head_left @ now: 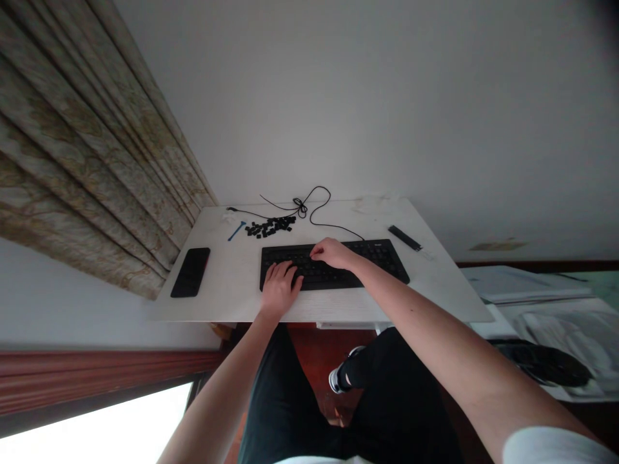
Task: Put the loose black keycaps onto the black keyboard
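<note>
A black keyboard (333, 278) lies on the white table in front of me. My left hand (280, 288) rests on its left end, fingers apart and lying over the keys, the thumb along the front part. Over the upper middle of the keyboard is my right hand (333, 252), its thumb and fingertips pinched together close to the keys. Whatever is in that pinch is too small to make out. Behind the keyboard's left half, a loose heap of small black keycaps (271, 227) is spread on the tabletop. Beside the heap lies a thin blue tool (236, 231).
A black phone (190, 273) lies at the table's left side. The keyboard's black cable (333, 225) loops along the back, tied in a bundle. A long dark strip (405, 238) lies at back right. Curtains (97, 129) hang at left; a wall stands behind the table (435, 283).
</note>
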Demonstrator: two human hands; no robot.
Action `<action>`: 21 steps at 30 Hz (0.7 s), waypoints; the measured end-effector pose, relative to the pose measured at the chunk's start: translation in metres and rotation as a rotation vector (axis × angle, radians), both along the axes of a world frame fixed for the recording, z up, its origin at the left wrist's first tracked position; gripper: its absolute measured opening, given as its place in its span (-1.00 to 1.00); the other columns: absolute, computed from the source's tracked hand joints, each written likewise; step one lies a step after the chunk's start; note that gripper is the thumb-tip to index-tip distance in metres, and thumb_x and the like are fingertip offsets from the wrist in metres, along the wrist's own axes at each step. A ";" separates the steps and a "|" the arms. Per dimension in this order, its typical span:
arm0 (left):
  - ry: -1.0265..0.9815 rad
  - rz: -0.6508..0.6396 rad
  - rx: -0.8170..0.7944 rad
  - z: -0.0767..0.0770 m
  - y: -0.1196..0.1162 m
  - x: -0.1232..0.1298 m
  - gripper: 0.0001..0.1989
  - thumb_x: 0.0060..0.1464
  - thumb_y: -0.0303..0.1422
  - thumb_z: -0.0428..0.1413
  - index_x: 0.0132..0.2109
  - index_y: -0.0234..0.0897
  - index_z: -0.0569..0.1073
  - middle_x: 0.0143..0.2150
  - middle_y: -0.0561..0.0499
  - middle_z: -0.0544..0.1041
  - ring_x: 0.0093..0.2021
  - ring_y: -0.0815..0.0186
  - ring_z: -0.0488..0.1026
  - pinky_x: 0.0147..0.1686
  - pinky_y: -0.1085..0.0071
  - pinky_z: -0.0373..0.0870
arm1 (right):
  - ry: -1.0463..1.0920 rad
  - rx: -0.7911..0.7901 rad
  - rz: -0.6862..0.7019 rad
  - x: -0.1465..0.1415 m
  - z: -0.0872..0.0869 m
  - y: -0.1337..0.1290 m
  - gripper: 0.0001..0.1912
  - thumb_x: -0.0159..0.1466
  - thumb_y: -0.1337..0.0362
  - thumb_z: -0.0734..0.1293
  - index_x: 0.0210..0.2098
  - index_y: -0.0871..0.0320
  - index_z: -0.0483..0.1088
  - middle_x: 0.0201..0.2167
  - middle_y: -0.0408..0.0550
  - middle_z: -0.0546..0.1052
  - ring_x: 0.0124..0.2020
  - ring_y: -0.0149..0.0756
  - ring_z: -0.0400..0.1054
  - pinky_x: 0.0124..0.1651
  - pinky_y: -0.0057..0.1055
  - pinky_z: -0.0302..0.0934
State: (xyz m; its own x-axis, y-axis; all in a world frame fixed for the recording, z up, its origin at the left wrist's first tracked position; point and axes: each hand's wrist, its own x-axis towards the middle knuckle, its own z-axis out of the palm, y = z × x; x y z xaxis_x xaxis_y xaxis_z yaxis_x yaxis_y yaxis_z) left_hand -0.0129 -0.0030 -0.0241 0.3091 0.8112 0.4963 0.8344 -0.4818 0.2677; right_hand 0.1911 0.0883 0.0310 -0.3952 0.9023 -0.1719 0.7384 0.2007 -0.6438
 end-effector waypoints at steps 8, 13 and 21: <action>0.000 0.000 -0.003 0.000 0.000 0.000 -0.75 0.22 -0.29 0.05 -0.01 -0.26 0.49 0.05 -0.15 0.52 0.09 0.11 0.44 0.21 0.03 0.28 | -0.082 -0.002 0.027 -0.011 -0.001 0.003 -0.89 0.13 0.38 0.42 -0.36 0.15 0.63 -0.36 -0.04 0.65 -0.28 -0.25 0.50 -0.24 -0.45 0.26; -0.009 -0.007 -0.005 -0.002 0.002 -0.001 -0.74 0.22 -0.27 0.06 -0.01 -0.25 0.49 0.05 -0.15 0.52 0.09 0.10 0.44 0.21 0.02 0.28 | -0.151 -0.019 0.009 -0.014 0.004 0.008 -0.90 0.11 0.36 0.43 -0.37 0.16 0.63 -0.39 -0.02 0.64 -0.32 -0.24 0.49 -0.28 -0.44 0.25; 0.002 -0.005 -0.008 -0.001 0.002 -0.001 -0.74 0.23 -0.28 0.04 -0.01 -0.26 0.48 0.06 -0.14 0.52 0.08 0.11 0.44 0.21 0.02 0.27 | -0.120 -0.065 -0.032 0.007 0.017 0.011 -0.86 0.11 0.31 0.43 -0.34 0.20 0.62 -0.43 -0.03 0.62 -0.35 -0.26 0.46 -0.30 -0.43 0.21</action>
State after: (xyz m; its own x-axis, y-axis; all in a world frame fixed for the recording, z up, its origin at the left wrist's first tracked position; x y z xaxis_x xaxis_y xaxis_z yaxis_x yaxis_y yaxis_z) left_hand -0.0140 -0.0014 -0.0249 0.3148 0.8132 0.4895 0.8324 -0.4843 0.2693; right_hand 0.1980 0.0996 0.0482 -0.3392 0.8998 -0.2744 0.8161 0.1365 -0.5615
